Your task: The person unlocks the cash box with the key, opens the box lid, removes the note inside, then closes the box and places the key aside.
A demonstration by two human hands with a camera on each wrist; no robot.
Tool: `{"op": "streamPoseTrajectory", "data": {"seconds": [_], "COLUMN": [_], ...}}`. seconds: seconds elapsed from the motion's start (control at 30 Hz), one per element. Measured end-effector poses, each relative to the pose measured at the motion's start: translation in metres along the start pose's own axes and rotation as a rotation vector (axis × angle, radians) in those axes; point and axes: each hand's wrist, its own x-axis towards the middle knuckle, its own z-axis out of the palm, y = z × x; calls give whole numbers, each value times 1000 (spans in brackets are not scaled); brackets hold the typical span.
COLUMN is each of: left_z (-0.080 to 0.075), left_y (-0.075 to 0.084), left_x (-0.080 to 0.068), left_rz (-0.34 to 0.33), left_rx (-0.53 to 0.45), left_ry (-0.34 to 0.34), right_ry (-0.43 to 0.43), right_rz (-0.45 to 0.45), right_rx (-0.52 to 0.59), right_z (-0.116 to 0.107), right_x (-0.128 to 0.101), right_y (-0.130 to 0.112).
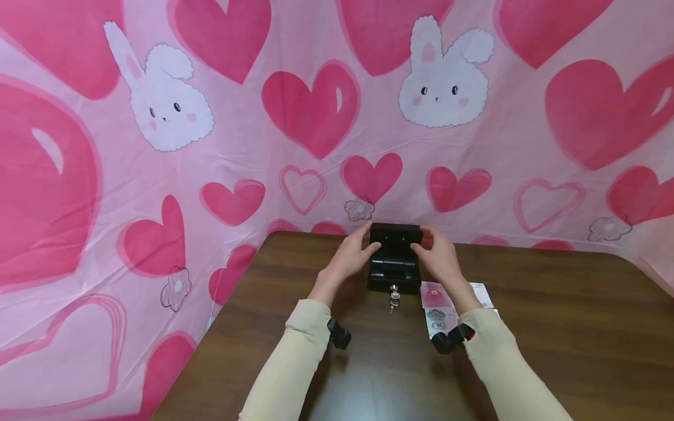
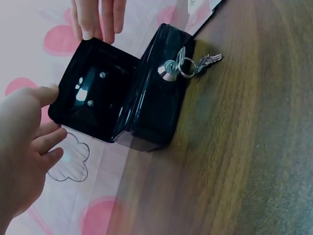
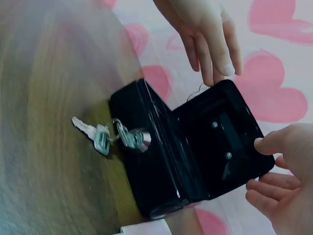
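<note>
The left hand (image 1: 350,257) lay against the left edge of the raised lid (image 1: 396,235), thumb on the lid's corner and the other fingers loosely curled behind it, more a steadying touch than a firm grip. The box (image 1: 394,275) stood open at the far middle of the table (image 1: 553,327), close to the pink heart cloth (image 1: 158,175), its lid tipped up and back. It looked like a small black metal cash box: stiff, smooth and a little slippery, probably light enough for one hand, with a hinged lid that could drop shut. The lid's side edges and the body's side walls seemed the safest places to hold. Keys (image 1: 393,297) hung from the lock in the near face, one lying on the wood. The right hand (image 1: 438,256) met the lid's right edge, thumb tip on the rim, fingers half bent and closed on nothing. Just right of the box lay banknotes (image 1: 438,313); one showed "20". No brand could be read on the box.
</note>
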Motion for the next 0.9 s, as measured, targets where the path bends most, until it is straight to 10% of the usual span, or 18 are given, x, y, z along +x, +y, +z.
{"op": "streamPoseTrajectory", "data": {"seconds": [0.33,0.9], "left_z": [3,21], "left_y": [1,-2], "left_x": [-10,-36], "left_rz": [24,-3], "left_rx": [-44,4], "left_ry": [158,223], "right_ry": [45,68], "right_rz": [25,28], "right_rx": [50,-18], "right_z": [4,10], "right_x": [-19,-44], "right_y": [-4,13]}}
